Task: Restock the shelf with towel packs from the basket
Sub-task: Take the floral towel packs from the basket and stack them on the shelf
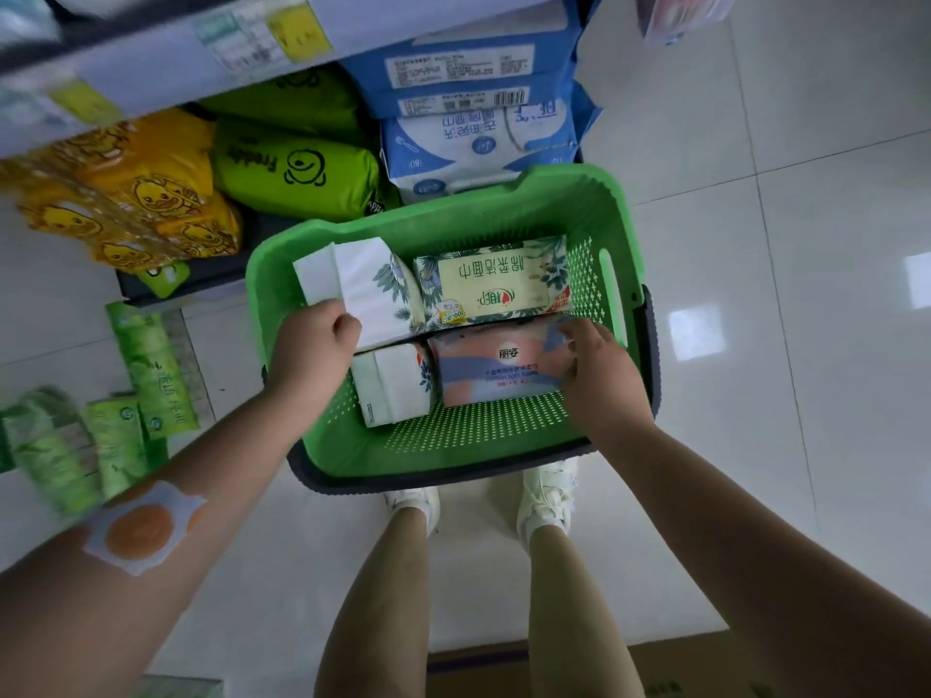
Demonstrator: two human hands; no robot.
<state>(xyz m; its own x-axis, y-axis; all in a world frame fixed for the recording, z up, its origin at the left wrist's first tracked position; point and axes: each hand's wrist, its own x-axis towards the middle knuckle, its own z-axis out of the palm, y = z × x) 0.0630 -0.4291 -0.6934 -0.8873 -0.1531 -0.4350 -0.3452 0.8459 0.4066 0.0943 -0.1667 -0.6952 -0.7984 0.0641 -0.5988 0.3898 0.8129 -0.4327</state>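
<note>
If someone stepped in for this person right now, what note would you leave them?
Left hand: closed on the white leaf-print pack at the basket's far left.
Right hand: gripping the pink pack at the near right.
Green basket: on the floor by the low shelf, holding four packs, including a cream-label pack and a small white pack.
Done: cannot tell.
Left: shelve all four.

Four packs point(491, 289) fill the far half of the basket point(599, 229); its near floor strip lies bare, open from above. Both hands, left point(312, 345) and right point(597, 372), take up the side gaps by the walls. On the low shelf point(201, 279), green point(297, 173) and blue bags point(478, 143) sit packed tight, a bare strip left at the front. Floor to the right is open.
</note>
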